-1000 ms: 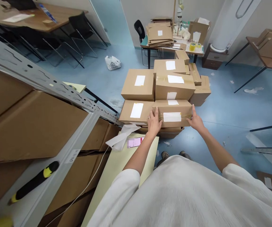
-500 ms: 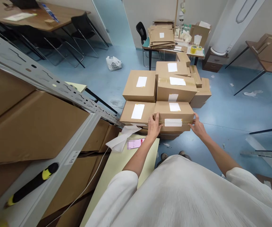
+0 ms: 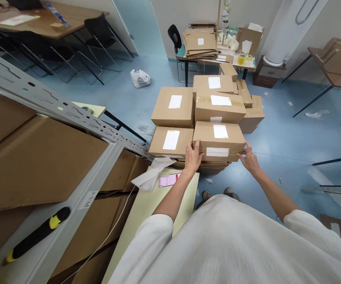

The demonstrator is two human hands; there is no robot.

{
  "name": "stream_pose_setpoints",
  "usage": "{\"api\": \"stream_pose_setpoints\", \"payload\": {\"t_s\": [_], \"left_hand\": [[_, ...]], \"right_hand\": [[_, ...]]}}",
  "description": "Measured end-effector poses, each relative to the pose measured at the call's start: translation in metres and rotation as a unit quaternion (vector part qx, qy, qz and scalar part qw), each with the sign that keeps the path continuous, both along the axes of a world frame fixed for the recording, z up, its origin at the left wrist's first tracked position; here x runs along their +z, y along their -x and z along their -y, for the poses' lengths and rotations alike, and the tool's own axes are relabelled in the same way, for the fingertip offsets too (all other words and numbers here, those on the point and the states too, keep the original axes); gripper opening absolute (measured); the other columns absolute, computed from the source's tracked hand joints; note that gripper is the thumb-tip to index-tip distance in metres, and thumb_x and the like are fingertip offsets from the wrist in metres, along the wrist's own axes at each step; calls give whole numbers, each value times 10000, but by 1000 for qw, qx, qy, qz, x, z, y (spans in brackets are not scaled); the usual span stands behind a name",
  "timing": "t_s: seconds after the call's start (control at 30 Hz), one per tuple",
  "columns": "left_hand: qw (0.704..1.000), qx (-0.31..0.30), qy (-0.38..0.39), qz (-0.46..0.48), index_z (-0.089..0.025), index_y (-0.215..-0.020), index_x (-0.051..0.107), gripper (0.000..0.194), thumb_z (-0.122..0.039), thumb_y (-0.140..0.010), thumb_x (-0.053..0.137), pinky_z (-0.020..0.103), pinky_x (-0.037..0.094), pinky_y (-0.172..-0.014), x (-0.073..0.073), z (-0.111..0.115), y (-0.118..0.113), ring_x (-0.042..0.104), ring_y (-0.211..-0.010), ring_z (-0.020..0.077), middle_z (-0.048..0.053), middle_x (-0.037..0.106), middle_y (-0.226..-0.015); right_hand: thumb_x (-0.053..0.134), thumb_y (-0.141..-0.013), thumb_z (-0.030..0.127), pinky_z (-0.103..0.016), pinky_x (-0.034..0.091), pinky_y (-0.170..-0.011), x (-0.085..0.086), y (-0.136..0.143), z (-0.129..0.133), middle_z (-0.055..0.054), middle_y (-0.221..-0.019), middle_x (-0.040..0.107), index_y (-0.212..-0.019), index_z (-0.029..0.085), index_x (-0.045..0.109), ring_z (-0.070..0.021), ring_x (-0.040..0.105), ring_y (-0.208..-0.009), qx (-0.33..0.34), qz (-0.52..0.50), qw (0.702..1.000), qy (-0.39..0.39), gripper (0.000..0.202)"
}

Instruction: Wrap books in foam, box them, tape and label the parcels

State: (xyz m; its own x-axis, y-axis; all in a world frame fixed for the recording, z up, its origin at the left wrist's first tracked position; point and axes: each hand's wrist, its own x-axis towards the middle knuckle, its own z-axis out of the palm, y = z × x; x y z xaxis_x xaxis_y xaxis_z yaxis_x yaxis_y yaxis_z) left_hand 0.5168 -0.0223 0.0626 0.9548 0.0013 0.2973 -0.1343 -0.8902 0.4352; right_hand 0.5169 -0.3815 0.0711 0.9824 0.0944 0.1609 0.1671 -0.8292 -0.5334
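Observation:
A cardboard box [image 3: 203, 135] with white labels on its top and front side is held between my two hands at the near side of the stack. My left hand [image 3: 193, 158] grips its near left corner, thumb on the front face. At the near right corner, my right hand [image 3: 249, 157] has fingers and thumb closed on the edge. Another labelled box [image 3: 158, 145] lies directly left of it. Behind stand a larger box [image 3: 161, 112] and a taped box [image 3: 232, 114]. Under the held box, further cardboard [image 3: 214, 168] shows.
A metal shelf [image 3: 105, 136] with large boxes and a black-yellow cutter [image 3: 37, 238] is close on my left. Beside my left arm is a pale tabletop [image 3: 147, 213] with white paper [image 3: 152, 175] and a pink label [image 3: 168, 180]. A table with flattened cardboard [image 3: 200, 41] stands behind.
The held box has risen slightly at its far side and shifted a little right, and its top now overlaps more of the box behind. Both hands keep their grip. The view has shifted slightly.

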Motion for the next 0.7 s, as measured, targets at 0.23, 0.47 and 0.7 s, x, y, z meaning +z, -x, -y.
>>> {"api": "stream_pose_setpoints", "payload": {"t_s": [0.23,0.47,0.7], "left_hand": [[999,4,-28,-19,-205,-1593,487,636,-143,-993,691,553,565,-1082,-16,-2,11,621,-1301,387,251,518,-1456],[1000,-8,-22,-17,-198,-1520,545,478,-177,-1049,620,525,565,-1085,-39,-2,20,635,-1311,365,241,552,-1444],[996,12,-53,-64,-178,-1520,578,458,-224,-1065,608,572,542,-1099,-41,-10,37,641,-1340,398,280,588,-1491]], "right_hand": [[499,-1080,542,-464,631,-750,-39,2,-8,-190,-1146,814,-1559,169,364,-366,817,-1007,6,-19,999,-24,621],[508,-1066,508,-413,576,-694,-52,4,0,-124,-1011,799,-1461,202,458,-341,783,-866,-6,-8,1000,27,502],[553,-1022,462,-436,588,-778,-48,0,-6,-205,-1213,735,-1329,194,542,-357,730,-1025,36,40,996,77,408]]}}
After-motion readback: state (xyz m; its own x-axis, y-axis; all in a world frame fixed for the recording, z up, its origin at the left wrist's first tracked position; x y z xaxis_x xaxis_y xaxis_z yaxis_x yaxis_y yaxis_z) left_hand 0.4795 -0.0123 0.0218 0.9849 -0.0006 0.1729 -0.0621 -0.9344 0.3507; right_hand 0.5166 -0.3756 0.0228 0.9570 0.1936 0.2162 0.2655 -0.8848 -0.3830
